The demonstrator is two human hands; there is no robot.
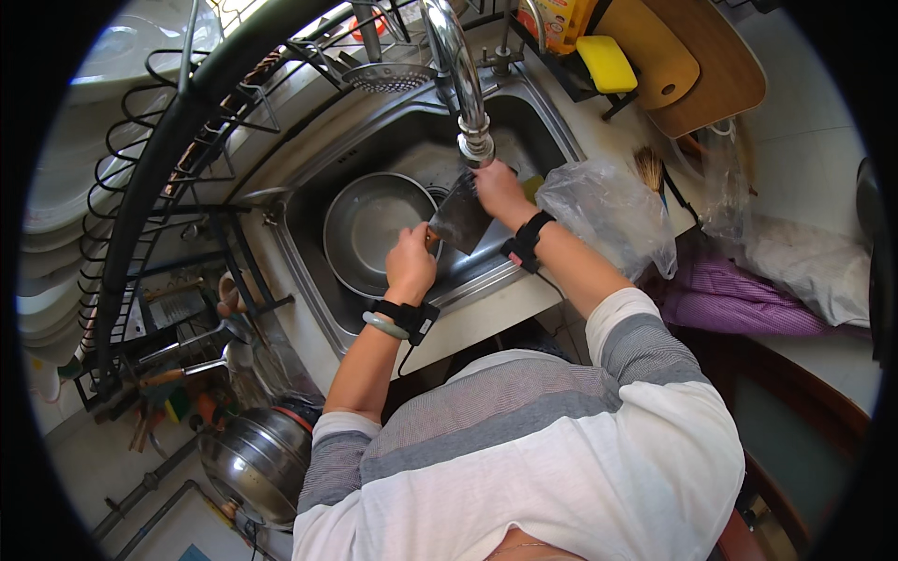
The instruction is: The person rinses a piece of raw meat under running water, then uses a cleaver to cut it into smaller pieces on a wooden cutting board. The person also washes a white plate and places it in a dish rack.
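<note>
Over the metal sink my left hand [411,261] is closed on the wooden handle of a kitchen cleaver [459,216]. My right hand [502,191] lies at the far end of the cleaver's blade, beneath the spout of the chrome faucet [474,133]; whether its fingers grip the blade or something else is hidden. A round metal pan [379,224] rests in the left part of the sink [309,308], partly behind my left hand. Something yellow-green [533,186] shows just beyond my right hand.
A crumpled clear plastic bag [607,210] lies right of the sink, near a straw brush [648,165]. Behind stand a yellow sponge [606,64] on a black rack and wooden cutting boards [729,77]. A black dish rack [151,175] with plates rises at left. A skimmer [389,77] hangs behind the sink.
</note>
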